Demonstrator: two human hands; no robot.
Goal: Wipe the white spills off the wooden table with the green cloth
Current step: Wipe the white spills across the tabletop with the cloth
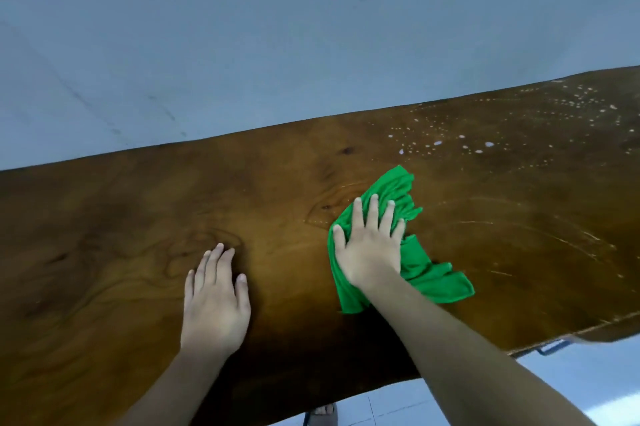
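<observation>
Right hand (370,245) covered the middle of the cloth (429,273). Table (138,218) ran off frame left, right and bottom. Far spills (585,96) too small to separate. Both forearms cut by bottom edge.

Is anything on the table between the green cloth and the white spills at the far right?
Nothing visible. Bare wood lies between the green cloth, under the right hand, and the white spills.
</observation>
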